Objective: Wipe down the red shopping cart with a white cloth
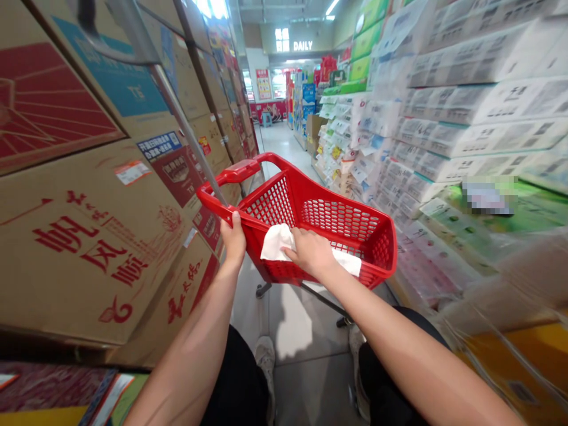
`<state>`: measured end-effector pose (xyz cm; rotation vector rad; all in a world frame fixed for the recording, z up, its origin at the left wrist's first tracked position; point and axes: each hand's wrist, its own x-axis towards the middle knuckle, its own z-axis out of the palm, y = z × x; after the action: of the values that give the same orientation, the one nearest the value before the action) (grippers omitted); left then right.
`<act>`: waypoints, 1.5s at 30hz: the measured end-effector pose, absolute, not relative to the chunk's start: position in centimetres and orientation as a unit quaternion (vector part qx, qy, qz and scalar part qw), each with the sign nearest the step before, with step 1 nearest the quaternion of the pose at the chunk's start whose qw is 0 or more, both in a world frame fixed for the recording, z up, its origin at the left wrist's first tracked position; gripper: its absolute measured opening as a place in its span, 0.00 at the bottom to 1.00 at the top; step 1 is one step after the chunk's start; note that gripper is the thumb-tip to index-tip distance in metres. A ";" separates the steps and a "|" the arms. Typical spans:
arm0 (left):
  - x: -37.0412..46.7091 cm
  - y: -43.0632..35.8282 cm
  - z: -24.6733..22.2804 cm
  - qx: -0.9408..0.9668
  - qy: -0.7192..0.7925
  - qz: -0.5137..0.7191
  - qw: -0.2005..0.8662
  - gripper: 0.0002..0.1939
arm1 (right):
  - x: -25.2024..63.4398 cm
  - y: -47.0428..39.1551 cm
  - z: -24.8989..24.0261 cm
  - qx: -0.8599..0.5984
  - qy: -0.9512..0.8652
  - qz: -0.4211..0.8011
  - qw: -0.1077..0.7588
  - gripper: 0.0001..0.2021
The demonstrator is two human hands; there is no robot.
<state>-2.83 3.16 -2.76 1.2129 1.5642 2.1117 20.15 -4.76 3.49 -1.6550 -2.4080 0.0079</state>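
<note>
A red plastic shopping cart basket (341, 189) with perforated walls stands in front of me on a metal frame. My left hand (234, 238) is closed around the basket's near left corner, where the metal pole of the frame meets the red rim; the thumb lies on top. A white cloth (277, 241) drapes over the near rim. My right hand (310, 251) presses the cloth against that rim with bent fingers, partly hidden behind the hand's back. The cloth also spreads to the right of the wrist. No goods show inside the basket.
Stacked cardboard cartons (89, 236) wall the left side closely. Packs in clear wrap (444, 130) are piled on the right, with a blurred-out item on a green pack (541, 201). A tiled aisle (284, 139) runs ahead to a blue stool (266, 118). My shoes flank the cart's wheels.
</note>
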 end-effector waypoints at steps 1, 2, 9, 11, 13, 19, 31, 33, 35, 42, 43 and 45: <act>-2.9 3.2 -2.8 0.415 0.539 0.722 0.123 0.26 | 20.8 -4.9 3.7 -0.557 -0.821 -0.005 0.125 0.25; -2.9 3.2 -2.8 0.415 0.540 0.722 0.123 0.26 | 21.7 -5.1 4.0 -0.553 -0.822 -0.011 0.135 0.27; -2.1 3.2 -2.4 0.427 0.527 0.724 0.125 0.26 | 26.6 -4.3 3.8 -0.529 -0.846 0.062 -0.007 0.29; -1.9 3.2 -2.4 0.424 0.534 0.721 0.123 0.26 | 26.3 -4.5 3.3 -0.537 -0.843 0.030 -0.011 0.26; -1.9 3.4 -2.5 0.420 0.544 0.717 0.115 0.26 | 25.6 -5.3 2.9 -0.559 -0.829 -0.008 0.000 0.23; -2.0 3.7 -2.8 0.402 0.575 0.709 0.072 0.25 | 23.8 -9.2 1.4 -0.589 -0.801 -0.089 0.054 0.24; -2.3 3.9 -2.9 0.410 0.569 0.710 0.069 0.27 | 24.5 -9.6 4.0 -0.565 -0.810 -0.029 0.153 0.32; -2.3 3.9 -3.0 0.406 0.565 0.715 0.070 0.27 | 24.7 -7.6 3.8 -0.576 -0.809 0.018 0.116 0.31; -2.3 4.0 -3.0 0.397 0.561 0.722 0.083 0.27 | 24.8 -6.1 3.4 -0.567 -0.819 0.076 0.052 0.29; -2.3 3.9 -2.6 0.354 0.523 0.753 0.182 0.23 | 25.8 -5.6 2.9 -0.565 -0.822 0.074 -0.019 0.26; -2.3 4.0 -2.4 0.345 0.534 0.751 0.177 0.22 | 26.3 -5.8 2.9 -0.568 -0.819 0.076 -0.028 0.26; -2.3 4.0 -1.9 0.327 0.552 0.748 0.170 0.20 | 27.5 -6.0 2.9 -0.575 -0.813 0.080 -0.043 0.25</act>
<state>-2.26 4.03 -1.93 0.9278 1.5692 2.1247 27.46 -6.01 2.93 -1.8570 -2.6284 0.2575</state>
